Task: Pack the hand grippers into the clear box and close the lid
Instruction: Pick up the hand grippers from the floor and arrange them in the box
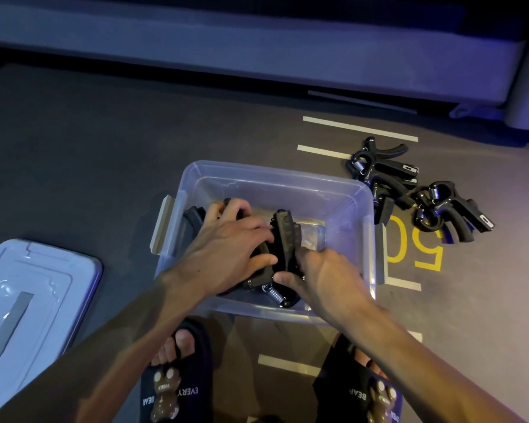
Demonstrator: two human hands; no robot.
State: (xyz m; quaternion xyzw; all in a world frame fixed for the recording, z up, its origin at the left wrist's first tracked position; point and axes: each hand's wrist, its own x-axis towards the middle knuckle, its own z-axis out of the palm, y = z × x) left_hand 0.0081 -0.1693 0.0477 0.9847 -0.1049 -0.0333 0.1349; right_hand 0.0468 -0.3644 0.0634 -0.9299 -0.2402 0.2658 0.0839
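The clear box stands open on the dark floor in front of my feet. Inside it lie black hand grippers; one stands on edge in the middle, its steel spring toward me. My left hand reaches into the box, fingers spread over the grippers on the left side and thumb against the upright one. My right hand holds the near end of that same gripper from the right. Several more hand grippers lie in a heap on the floor, right of the box. The lid lies flat at the left.
My feet in black slippers stand just before the box. Yellow digits and white tape lines mark the floor on the right. A long grey padded edge runs across the back.
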